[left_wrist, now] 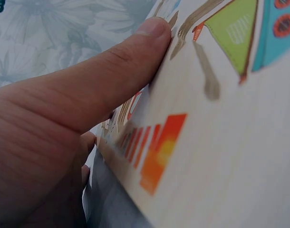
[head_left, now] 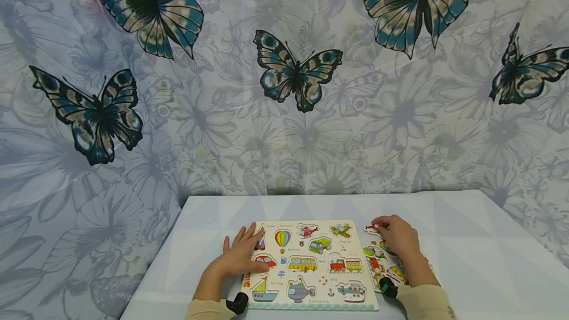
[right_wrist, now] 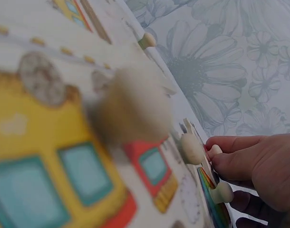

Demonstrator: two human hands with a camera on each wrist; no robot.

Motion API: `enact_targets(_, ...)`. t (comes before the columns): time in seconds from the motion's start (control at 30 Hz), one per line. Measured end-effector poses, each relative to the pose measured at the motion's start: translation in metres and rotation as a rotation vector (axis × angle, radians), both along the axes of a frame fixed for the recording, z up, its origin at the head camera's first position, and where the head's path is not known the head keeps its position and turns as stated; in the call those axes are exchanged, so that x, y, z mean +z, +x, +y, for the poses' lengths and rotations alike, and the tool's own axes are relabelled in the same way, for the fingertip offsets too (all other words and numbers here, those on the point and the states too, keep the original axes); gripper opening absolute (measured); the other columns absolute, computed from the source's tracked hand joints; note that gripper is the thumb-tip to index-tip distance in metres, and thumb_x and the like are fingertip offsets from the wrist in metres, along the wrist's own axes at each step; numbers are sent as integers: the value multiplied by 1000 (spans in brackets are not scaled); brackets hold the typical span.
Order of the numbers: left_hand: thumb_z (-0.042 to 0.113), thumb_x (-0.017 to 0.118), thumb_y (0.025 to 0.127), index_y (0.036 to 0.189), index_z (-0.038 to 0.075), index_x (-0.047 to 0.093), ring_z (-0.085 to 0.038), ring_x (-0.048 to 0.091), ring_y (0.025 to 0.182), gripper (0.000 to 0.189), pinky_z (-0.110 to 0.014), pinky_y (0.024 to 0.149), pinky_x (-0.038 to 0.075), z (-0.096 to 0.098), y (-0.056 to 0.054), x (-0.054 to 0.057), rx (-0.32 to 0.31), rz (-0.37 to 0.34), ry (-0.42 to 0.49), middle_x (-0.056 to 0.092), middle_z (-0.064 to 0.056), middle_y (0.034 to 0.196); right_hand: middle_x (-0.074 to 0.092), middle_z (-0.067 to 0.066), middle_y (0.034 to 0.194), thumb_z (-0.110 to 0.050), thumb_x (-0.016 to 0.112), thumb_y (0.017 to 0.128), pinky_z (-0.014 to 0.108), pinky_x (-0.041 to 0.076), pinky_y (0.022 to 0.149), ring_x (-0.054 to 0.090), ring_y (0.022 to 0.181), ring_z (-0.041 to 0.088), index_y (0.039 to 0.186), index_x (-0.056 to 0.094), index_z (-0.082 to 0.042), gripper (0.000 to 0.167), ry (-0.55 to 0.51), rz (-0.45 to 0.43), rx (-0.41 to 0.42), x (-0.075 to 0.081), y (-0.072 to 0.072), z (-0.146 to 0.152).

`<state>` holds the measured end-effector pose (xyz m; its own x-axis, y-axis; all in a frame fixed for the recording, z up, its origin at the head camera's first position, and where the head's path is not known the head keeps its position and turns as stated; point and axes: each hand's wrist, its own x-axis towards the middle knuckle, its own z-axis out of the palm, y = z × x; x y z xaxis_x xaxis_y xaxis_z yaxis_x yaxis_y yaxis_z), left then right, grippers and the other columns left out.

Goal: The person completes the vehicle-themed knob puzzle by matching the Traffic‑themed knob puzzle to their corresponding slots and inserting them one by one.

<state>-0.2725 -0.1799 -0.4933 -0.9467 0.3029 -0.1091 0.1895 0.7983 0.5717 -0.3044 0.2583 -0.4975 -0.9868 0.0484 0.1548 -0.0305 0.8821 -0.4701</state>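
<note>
A wooden puzzle board (head_left: 324,283) printed with vehicles lies flat on the table. My left hand (head_left: 237,256) rests on its left edge, fingers spread and fairly straight. In the left wrist view the thumb (left_wrist: 121,61) presses on the board's face near orange lettering. To the right of the board, my right hand (head_left: 400,236) pinches the small wooden knob (right_wrist: 215,151) of a puzzle piece (head_left: 372,229) with red and white print, at the far end of a pile. Just below the pinching fingers, a rainbow-striped piece (right_wrist: 209,190) carries its own pale knob.
Several knobbed puzzle pieces (head_left: 375,265) lie heaped against the board's right side, partly under the right forearm. A yellow piece with blue windows (right_wrist: 35,166) is close to the right wrist camera. The white table (head_left: 480,260) reaches back to a butterfly-patterned cloth (head_left: 306,157).
</note>
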Motion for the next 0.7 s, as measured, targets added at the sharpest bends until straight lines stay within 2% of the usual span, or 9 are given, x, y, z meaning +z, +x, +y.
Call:
enact_targets(0.23,58,84,70,157,19,35,-44,6,155,108,-77,113,-7,0,-1,2,-5,-6,-3,14,-12,169,67,12,100,-22,66,96,33,40,60,57,73,19,112,75,-14,20,3,32,-5,7,3,0)
enact_targets(0.47,55,87,67,158,18,32,-43,4,156,113,-76,114,-8,-1,-2,1,-1,-19,-9,12,-13,169,66,9,97,-27,69,95,35,43,63,57,74,18,108,76,-14,20,-16,38,1,13,4,-7)
enact_targets(0.7,57,87,66,159,15,29,-42,4,156,118,-76,114,-8,-1,-2,1,2,-22,-19,11,-15,169,66,7,95,-28,72,92,29,38,58,51,68,14,102,77,-15,17,-27,86,40,14,5,-15)
